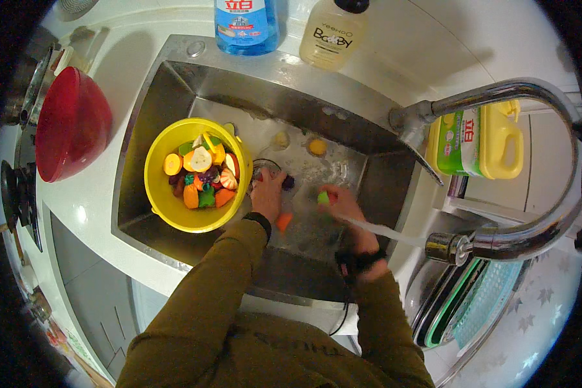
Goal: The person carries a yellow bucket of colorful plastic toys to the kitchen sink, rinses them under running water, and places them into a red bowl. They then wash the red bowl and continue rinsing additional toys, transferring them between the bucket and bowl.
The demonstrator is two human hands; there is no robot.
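Note:
My right hand (342, 203) holds a small green and red toy piece (324, 197) in the stream of water from the faucet. My left hand (267, 191) is low in the steel sink, beside the yellow bucket, its fingers over a small reddish thing near a round drain strainer (266, 164); whether it grips that thing I cannot tell. A dark purple piece (288, 182) lies at its fingertips. The yellow bucket (157, 208) stands in the sink's left part, filled with colourful toy fruit and vegetable pieces (201, 160). An orange piece (284, 221) and a yellow piece (317, 147) lie in shallow water.
A chrome faucet (509, 242) arches in from the right. Behind the sink (271, 77) stand a blue detergent bottle (246, 29) and a clear yellowish bottle (331, 36). A yellow jug (499, 140) is at right, above racked trays (458, 300). A red bowl (72, 126) stands at left.

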